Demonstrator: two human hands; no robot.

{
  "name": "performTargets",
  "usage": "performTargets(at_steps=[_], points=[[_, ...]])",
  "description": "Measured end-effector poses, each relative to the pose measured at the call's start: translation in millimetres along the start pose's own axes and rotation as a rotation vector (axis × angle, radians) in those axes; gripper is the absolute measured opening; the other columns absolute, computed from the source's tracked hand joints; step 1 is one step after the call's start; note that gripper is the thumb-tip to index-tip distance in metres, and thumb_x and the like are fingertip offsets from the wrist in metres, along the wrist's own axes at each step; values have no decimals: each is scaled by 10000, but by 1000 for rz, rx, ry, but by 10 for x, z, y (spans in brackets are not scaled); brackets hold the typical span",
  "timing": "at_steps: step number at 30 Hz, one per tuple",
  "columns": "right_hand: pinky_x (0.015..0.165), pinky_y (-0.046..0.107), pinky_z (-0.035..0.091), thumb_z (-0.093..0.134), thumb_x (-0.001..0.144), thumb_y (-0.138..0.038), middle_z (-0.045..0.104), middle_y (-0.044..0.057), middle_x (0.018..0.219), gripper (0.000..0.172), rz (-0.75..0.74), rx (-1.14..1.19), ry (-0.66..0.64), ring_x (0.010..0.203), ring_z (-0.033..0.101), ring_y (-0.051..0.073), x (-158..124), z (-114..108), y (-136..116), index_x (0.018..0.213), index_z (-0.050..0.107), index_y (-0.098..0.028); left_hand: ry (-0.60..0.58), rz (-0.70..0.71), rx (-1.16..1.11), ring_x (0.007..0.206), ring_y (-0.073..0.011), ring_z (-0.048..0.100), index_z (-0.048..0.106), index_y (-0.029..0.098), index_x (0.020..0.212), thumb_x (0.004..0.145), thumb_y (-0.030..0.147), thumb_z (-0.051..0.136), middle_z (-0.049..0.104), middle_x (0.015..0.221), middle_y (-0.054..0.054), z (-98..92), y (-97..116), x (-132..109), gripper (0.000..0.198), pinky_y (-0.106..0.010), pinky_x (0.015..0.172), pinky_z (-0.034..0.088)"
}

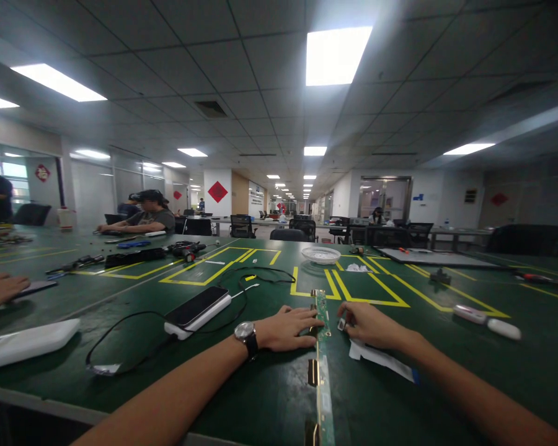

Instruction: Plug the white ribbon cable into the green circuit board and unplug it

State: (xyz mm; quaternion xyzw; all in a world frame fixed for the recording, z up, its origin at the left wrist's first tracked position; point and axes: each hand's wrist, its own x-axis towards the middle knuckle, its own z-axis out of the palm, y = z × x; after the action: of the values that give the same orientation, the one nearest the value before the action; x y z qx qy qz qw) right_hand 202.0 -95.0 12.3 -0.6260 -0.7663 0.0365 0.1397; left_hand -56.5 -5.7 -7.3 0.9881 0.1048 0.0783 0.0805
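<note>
A long, narrow green circuit board (324, 384) with gold-brown flex tabs along its left edge lies lengthwise in front of me. My left hand (286, 328), with a watch on its wrist, rests flat with fingers stretched out, fingertips on the board's upper part. Just right of the board, my right hand (369, 325) pinches a small silvery-white piece (341, 324) between thumb and fingers. Under that hand lies a white flat strip (384, 359) with a blue end, which looks like a ribbon cable. Whether the pinched piece joins the strip is hidden.
On the green table (270, 384) a phone (198, 306) lies on a white power bank, with a black cable (134, 316) nearby. Farther off stands a clear plastic dish (320, 254). A pink-and-white object (486, 321) lies right. Another person's hand (2, 288) is at far left.
</note>
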Motion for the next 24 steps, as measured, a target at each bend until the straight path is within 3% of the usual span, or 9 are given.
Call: performTargets(at_steps=[9,24], points=[[762,294,438,605,776,-287,685,64,995,329,-60,-30,79,907,617,226,7,73,-126,1093,642,-204,77,73,78,1299,-307,460,466,308,1420,986,562,431,458,1461,-102,-42,66,-51,503,-498,1027,388],[726,277,416,595,783,-238,699,52,927,260,26,-57,114,863,629,211,33,112,-247,1032,660,-199,73,100,90,1268,-302,480,489,312,1405,992,522,448,483,1435,-100,-77,89,-68,465,-467,1003,400]])
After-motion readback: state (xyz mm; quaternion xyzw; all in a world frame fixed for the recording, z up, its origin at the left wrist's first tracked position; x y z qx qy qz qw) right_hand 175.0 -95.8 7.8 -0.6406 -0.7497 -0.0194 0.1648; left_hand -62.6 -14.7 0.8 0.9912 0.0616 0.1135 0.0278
